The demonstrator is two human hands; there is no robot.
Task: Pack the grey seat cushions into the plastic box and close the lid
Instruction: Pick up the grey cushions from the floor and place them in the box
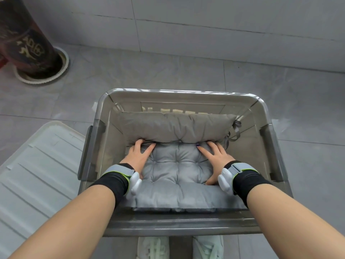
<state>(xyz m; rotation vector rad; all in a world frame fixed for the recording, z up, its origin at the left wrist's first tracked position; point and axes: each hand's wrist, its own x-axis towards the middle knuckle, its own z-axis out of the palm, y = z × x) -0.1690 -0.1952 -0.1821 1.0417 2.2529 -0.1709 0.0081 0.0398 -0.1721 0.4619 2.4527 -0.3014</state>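
A grey translucent plastic box (182, 94) stands on the floor in front of me. A grey tufted seat cushion (177, 165) lies inside it, its far part (175, 126) folded up against the back wall. My left hand (139, 156) presses flat on the cushion's left side, fingers spread at the fold. On the right side my right hand (214, 156) presses down the same way. Grey tie straps (235, 129) hang at the cushion's right corner. The white lid (37, 165) lies on the floor left of the box.
A dark patterned vase (24, 40) on a white ring base stands at the far left by the tiled wall. My two light shoes (179, 247) show under the box's near edge. Grey floor tiles surround the box.
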